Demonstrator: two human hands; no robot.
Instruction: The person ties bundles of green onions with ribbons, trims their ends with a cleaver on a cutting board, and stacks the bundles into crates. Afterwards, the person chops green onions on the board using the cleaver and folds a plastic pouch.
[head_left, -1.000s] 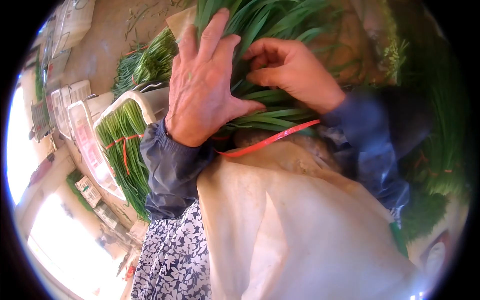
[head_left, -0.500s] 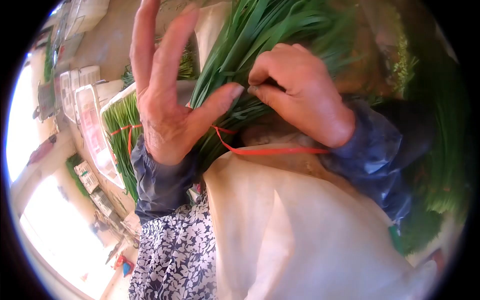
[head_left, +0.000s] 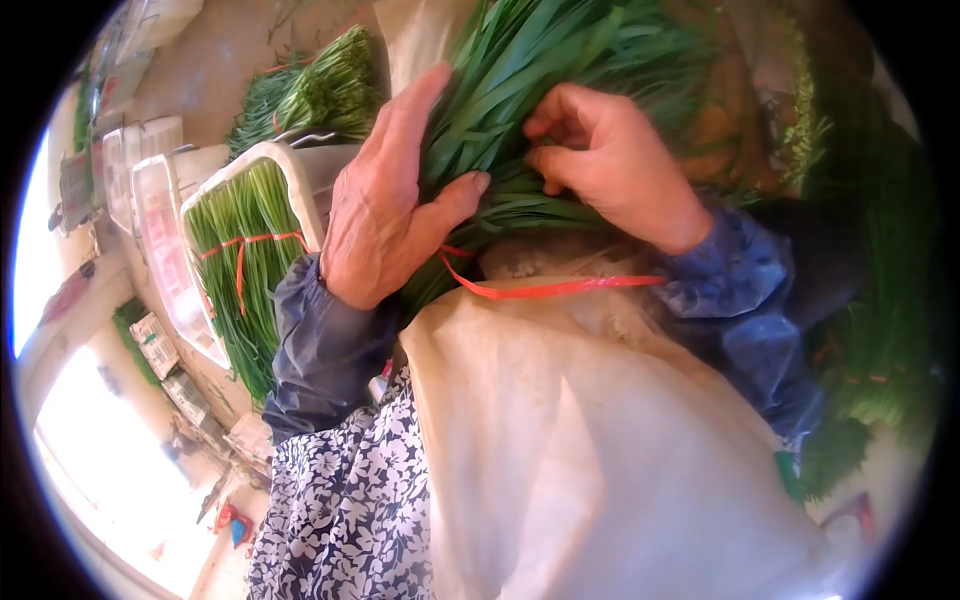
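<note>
A loose bundle of long, flat green leaves, like garlic chives [head_left: 510, 85], lies across my lap at the upper middle. My left hand [head_left: 385, 195] rests against its left side, fingers stretched out and thumb apart over the leaves. Just right of it, my right hand [head_left: 620, 165] hovers at the leaves with its fingers curled into a pinch; what is between the fingertips is hidden. A red tie strip [head_left: 560, 287] runs from under the bundle, below both hands, towards my right sleeve. A pale apron cloth [head_left: 570, 420] covers my lap.
To the left a white crate [head_left: 312, 205] holds tied green stalks [head_left: 240, 235]. Another bundle of stalks [head_left: 330, 90] lies on the floor beyond it. More crates [head_left: 145, 165] stand further left, and more greens [head_left: 885, 330] lie at the right.
My left hand has come down from a raised, spread pose to lie against the leaves, its fingers closer together. My right hand has shifted slightly right, still pinched.
</note>
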